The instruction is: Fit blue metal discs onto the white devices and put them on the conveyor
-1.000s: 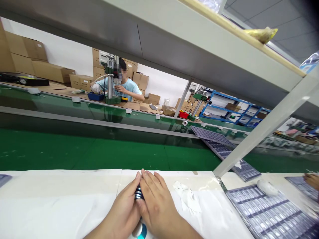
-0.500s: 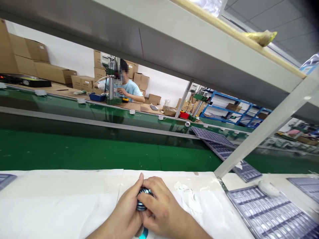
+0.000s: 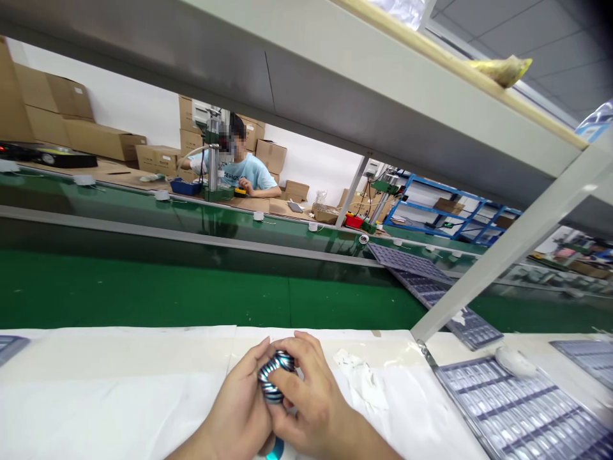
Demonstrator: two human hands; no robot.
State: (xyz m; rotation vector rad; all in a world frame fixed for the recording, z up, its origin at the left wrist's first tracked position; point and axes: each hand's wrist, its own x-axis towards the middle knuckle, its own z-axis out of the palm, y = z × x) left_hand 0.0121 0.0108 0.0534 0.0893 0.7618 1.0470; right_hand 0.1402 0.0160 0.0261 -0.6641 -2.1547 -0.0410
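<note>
Cupped from the side, my left hand [image 3: 243,402] closes on a small stack of shiny silver-and-blue round metal pieces [image 3: 272,382]. My right hand [image 3: 311,396] grips the same stack from the right, its thumb and fingers curled over the pieces. The stack is tilted and fanned, and the palms and fingers hide part of it. Below the hands, a shiny teal disc [image 3: 275,449] shows at the bottom edge, mostly covered; whether a hand touches it I cannot tell. Both hands are above the white-covered worktop [image 3: 119,390].
To the right lie a compartment tray [image 3: 522,402] and a crumpled white tissue [image 3: 361,380]. More trays [image 3: 431,287] overlap the green conveyor [image 3: 143,287]. A slanted post [image 3: 502,255] and overhead shelf [image 3: 335,96] frame the bench. A co-worker [image 3: 249,172] sits across at a press.
The stack has tilted and fanned out, showing more of its pieces between my fingers. The small white parts on the far conveyor have shifted right. The co-worker's hand has moved right.
</note>
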